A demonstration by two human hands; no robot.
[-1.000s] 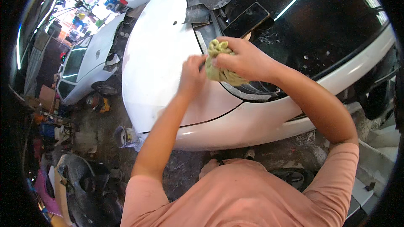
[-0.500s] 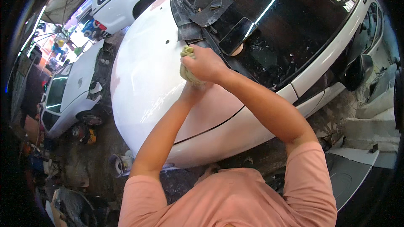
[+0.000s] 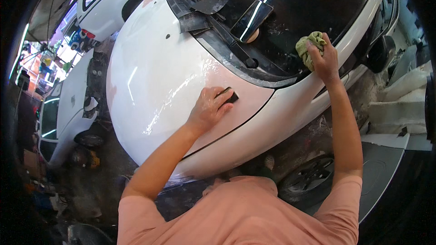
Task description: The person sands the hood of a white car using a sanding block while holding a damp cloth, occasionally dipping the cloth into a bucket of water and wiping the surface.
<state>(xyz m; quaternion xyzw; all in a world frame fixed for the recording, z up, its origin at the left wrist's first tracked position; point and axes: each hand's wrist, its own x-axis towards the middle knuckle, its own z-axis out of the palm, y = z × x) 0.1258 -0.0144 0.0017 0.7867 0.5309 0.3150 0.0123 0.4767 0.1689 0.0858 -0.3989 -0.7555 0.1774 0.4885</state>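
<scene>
My left hand (image 3: 210, 110) rests on the wet white hood (image 3: 141, 72) of a car, near its rear corner by the windshield. Its fingers are closed around a small dark sanding pad (image 3: 232, 95), pressed flat against a pinkish patch of the paint; part of the pad is under the fingers. Off to the right, my right hand (image 3: 326, 61) grips a crumpled yellow-green cloth (image 3: 310, 48) over the lower corner of the dark windshield (image 3: 290, 18), beside the pillar.
A phone (image 3: 252, 20) lies on the windshield's lower part on a round tan piece. Dark sheets (image 3: 193, 22) sit at the hood's back edge. A side mirror (image 3: 382, 54) juts out at right. Other white vehicles (image 3: 68, 104) stand to the left; a wheel (image 3: 309, 177) is below.
Both hands were together on the cloth above the hood. They are now apart: the right has carried the cloth rightward to the windshield, and the left is lower on the hood with the pad.
</scene>
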